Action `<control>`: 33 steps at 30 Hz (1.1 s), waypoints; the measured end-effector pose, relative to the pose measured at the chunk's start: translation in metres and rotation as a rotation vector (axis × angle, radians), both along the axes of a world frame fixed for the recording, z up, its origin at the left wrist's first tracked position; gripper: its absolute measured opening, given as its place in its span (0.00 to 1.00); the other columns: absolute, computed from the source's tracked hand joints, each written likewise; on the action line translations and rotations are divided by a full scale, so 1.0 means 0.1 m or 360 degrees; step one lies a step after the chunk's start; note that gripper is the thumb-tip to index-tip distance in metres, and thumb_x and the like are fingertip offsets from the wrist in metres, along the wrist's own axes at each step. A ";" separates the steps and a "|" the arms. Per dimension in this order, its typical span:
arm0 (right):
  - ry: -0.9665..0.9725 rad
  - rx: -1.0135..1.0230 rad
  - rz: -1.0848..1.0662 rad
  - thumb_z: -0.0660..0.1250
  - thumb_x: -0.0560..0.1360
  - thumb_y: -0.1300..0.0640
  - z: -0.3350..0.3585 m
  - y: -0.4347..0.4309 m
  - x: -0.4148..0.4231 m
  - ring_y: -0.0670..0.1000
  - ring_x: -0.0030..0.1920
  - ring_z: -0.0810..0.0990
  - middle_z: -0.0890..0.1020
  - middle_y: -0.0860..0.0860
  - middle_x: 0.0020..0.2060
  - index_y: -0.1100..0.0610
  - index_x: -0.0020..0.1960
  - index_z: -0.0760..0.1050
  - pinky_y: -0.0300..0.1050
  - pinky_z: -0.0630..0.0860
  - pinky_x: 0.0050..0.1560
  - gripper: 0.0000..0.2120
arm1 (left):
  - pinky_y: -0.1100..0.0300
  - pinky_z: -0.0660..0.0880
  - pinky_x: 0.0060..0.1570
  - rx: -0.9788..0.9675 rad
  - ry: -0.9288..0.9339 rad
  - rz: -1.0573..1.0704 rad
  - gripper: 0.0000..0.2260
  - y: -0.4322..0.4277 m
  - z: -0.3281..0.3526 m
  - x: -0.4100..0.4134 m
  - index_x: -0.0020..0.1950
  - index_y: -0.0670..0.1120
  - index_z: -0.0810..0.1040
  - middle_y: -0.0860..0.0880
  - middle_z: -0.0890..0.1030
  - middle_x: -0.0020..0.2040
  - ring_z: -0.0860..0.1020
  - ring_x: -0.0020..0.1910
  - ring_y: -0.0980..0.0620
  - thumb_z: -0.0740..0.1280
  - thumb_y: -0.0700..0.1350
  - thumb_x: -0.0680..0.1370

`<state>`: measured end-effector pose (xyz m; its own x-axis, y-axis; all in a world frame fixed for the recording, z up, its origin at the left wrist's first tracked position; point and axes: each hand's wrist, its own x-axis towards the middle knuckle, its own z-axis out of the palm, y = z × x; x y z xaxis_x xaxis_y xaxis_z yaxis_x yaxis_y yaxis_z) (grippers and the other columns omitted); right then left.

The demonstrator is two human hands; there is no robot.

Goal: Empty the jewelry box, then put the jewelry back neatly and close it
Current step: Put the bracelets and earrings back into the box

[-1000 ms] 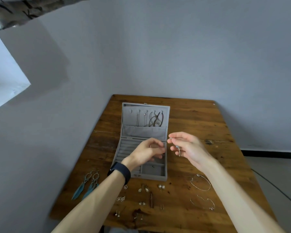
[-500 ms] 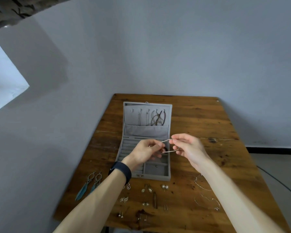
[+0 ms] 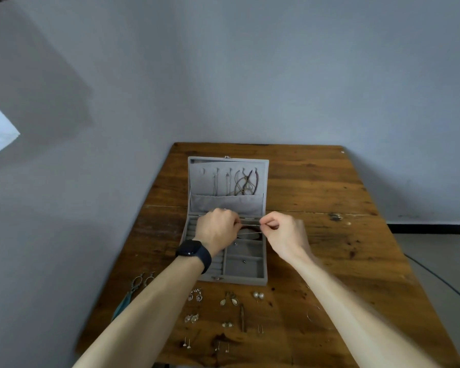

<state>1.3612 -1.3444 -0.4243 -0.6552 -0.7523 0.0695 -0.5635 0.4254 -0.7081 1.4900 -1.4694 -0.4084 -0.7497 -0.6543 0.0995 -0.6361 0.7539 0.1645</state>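
Left grip [image 3: 218,231] and right grip [image 3: 284,235]: both narrow, fingertips pinched on opposite ends of one thin silver wire bangle [image 3: 250,226], which spans the short gap between them, held level. Directly beneath the grips: grey velvet-lined jewelry box [image 3: 246,280], open, on the desk; the bangle is held just above its far right compartment, where a dark red item [image 3: 250,230] lies, partly hidden. Nearer than the grips, two square right-hand compartments, each with one small dark stud [image 3: 244,260]; under the left grip, ring-roll rows. Beyond the grips: open grey lid [image 3: 197,181], with thin chain necklaces and corded necklaces [image 3: 246,181] on hooks above a fabric pocket. On the left wrist: black smartwatch [image 3: 193,251]. Nearer than the box, between the forearms, laid out on the brown wooden desk [image 3: 329,181]: pair of white pearl studs [image 3: 258,295], pair of pale drop earrings [image 3: 230,300], pair of oval silver earrings [image 3: 195,295], slim brown pin [image 3: 242,320], several smaller pairs, too small to tell. Left of the left forearm: teal feather earrings [image 3: 133,289], partly covered. Beside the right forearm: silver hoop [image 3: 311,314], partly covered.
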 end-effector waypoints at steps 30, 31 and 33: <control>0.0288 -0.0066 0.0209 0.72 0.76 0.51 -0.23 0.01 -0.09 0.46 0.45 0.80 0.81 0.46 0.45 0.50 0.51 0.84 0.44 0.80 0.46 0.05 | 0.58 0.74 0.38 0.0062 -0.0150 -0.0161 0.10 -0.10 -0.02 -0.05 0.57 0.54 0.83 0.52 0.84 0.50 0.81 0.46 0.52 0.64 0.53 0.82; 0.0309 -0.0052 0.0217 0.72 0.77 0.50 -0.22 0.00 -0.08 0.46 0.46 0.81 0.81 0.46 0.46 0.49 0.52 0.84 0.44 0.80 0.45 0.06 | 0.58 0.74 0.37 0.0037 -0.0165 -0.0176 0.10 -0.09 -0.02 -0.06 0.58 0.53 0.83 0.52 0.84 0.50 0.81 0.45 0.52 0.63 0.53 0.82; 0.0352 -0.0047 0.0229 0.70 0.77 0.49 -0.19 -0.02 -0.06 0.46 0.46 0.81 0.82 0.45 0.47 0.48 0.53 0.84 0.44 0.80 0.44 0.07 | 0.58 0.73 0.36 -0.0010 -0.0182 -0.0193 0.10 -0.09 -0.03 -0.06 0.58 0.53 0.82 0.51 0.84 0.49 0.81 0.44 0.51 0.63 0.52 0.82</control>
